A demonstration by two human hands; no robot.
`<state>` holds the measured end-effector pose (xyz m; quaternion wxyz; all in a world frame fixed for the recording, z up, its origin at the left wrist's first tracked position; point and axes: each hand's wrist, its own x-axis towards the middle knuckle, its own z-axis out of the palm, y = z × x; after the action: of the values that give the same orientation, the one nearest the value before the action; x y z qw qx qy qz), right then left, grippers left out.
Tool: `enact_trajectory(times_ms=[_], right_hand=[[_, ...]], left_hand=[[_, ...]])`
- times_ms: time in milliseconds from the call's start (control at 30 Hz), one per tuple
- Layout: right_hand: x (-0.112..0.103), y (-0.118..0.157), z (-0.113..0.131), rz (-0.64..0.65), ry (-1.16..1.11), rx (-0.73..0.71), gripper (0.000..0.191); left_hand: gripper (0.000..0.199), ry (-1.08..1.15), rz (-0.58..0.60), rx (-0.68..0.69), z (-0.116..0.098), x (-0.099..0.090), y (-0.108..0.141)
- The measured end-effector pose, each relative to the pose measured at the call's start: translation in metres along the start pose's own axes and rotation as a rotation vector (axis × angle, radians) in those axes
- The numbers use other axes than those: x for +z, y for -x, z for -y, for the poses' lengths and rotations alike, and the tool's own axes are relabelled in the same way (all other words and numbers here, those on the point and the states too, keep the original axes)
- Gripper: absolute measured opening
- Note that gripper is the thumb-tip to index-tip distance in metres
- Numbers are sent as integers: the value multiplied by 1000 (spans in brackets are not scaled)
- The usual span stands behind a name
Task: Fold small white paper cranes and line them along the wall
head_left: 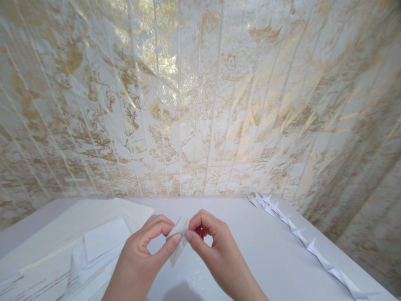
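A small folded piece of white paper [179,246] is held up above the table in front of me, tilted, with a pointed lower end. My left hand [150,246] pinches it from the left, the thumb across its face. On the other side, my right hand [211,238] has thumb and forefinger pinched together at the paper's right edge. The fingertips hide part of the folds. Along the table's right side runs a row of folded white paper cranes [294,230], several of them, set close together.
At the left lie a stack of white paper pieces [105,238] and larger sheets [62,234], some with printed lines. The white table [257,255] ends at a wall covering [188,104] with a gold pattern.
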<state>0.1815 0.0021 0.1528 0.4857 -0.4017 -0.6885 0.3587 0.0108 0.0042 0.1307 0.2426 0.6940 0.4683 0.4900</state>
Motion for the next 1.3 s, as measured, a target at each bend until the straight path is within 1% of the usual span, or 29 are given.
enact_trajectory(times_ms=[100, 167, 267, 333, 467, 567, 700, 767, 867, 967, 1033, 1133, 1233, 1300], right_hand=[[0, 1, 0, 40, 14, -3, 13], [1, 1, 0, 63, 22, -6, 16], [1, 3, -1, 61, 39, -13, 22], [1, 4, -2, 55, 101, -38, 21], [0, 6, -5, 30, 310, -149, 17], [-1, 6, -6, 38, 363, -173, 17], [-2, 4, -6, 58, 274, -130, 16], [-1, 3, -6, 61, 214, -106, 17], [-2, 3, -5, 31, 193, -78, 22], [-4, 4, -4, -6, 186, -58, 22], [-5, 3, -2, -10, 162, -51, 20], [-4, 2, -1, 23, 129, -74, 15], [-2, 0, -2, 14, 113, -75, 17], [-2, 0, -2, 3, 120, -46, 19]], left_hand=[[25, 4, -6, 1, -3, -1, 0], [24, 4, -13, 9, -5, -2, 0], [23, 14, -12, 16, -7, -2, 0], [23, 40, -24, -11, -7, 1, 1], [22, 128, -65, -104, -10, 7, 3], [21, 164, -39, -145, -11, 8, 2], [25, 165, -54, -151, -11, 5, 1], [25, 158, -40, -151, -11, 4, 1], [22, 161, -8, -152, -9, 3, 2], [17, 186, 25, -108, -7, 3, 2], [14, 203, 14, -94, -6, 4, 2], [15, 208, -9, -125, -7, 5, 1], [14, 155, -14, -142, -5, 4, 0], [13, 119, -33, -117, -3, 2, -1]])
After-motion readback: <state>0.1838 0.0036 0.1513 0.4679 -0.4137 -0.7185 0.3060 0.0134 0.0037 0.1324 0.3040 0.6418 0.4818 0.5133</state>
